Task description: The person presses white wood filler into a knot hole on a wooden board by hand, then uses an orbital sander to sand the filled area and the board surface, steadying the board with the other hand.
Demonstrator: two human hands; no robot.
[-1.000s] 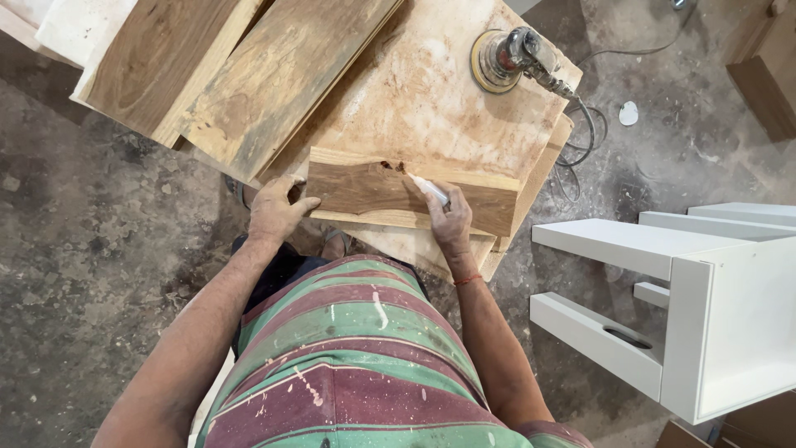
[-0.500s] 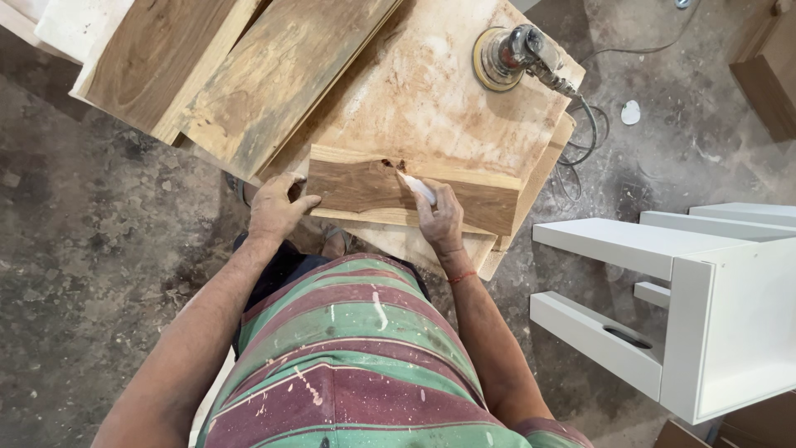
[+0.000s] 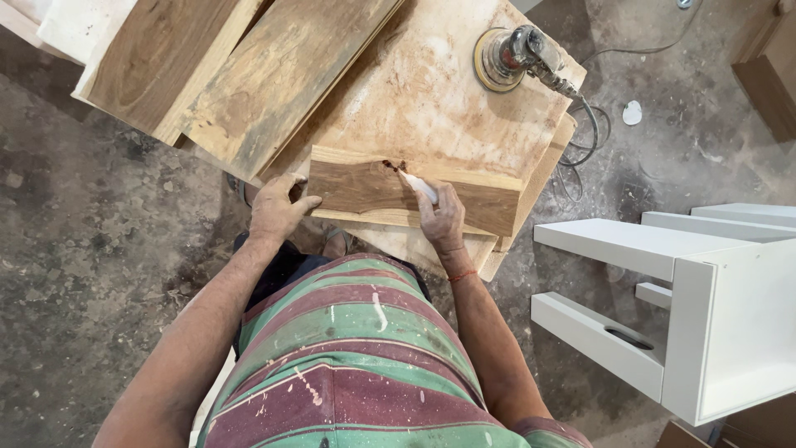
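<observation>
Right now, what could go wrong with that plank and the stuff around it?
1. The plank has a dark hole on its upper edge; the white tool in the right hand points at it and might slip toward the left hand gripping the plank's end.
2. The sander sits near the board corner, its cord hanging over the edge; a snag could pull it off.
</observation>
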